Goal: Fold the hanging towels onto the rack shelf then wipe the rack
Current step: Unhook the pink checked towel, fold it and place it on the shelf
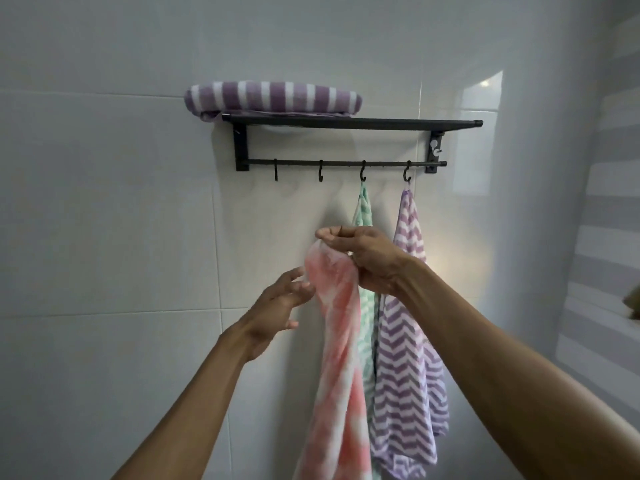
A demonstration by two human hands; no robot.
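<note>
Both our forearms reach up from the bottom of the view toward the tiled wall. Our right hand is pinched shut on the top corner of the pink towel, holding it up so the cloth hangs free in a long drape below our fingers. Our left hand sits just beside the towel's left edge with its fingers spread and loose; its fingertips are near the cloth, but we cannot tell whether they touch it. The two hands are close together, the left lower than the right.

Just behind the pink towel hangs a green towel, and to its right a purple zigzag towel. Each is caught by a corner on a black hook on the lower bar of the rack, the green one on the third hook and the purple one on the fourth hook. The two hooks to the left are bare.

On the left end of the rack's top shelf lies a folded purple-and-white striped towel, its left side overhanging the shelf end. The white tiled wall carries the rack.
</note>
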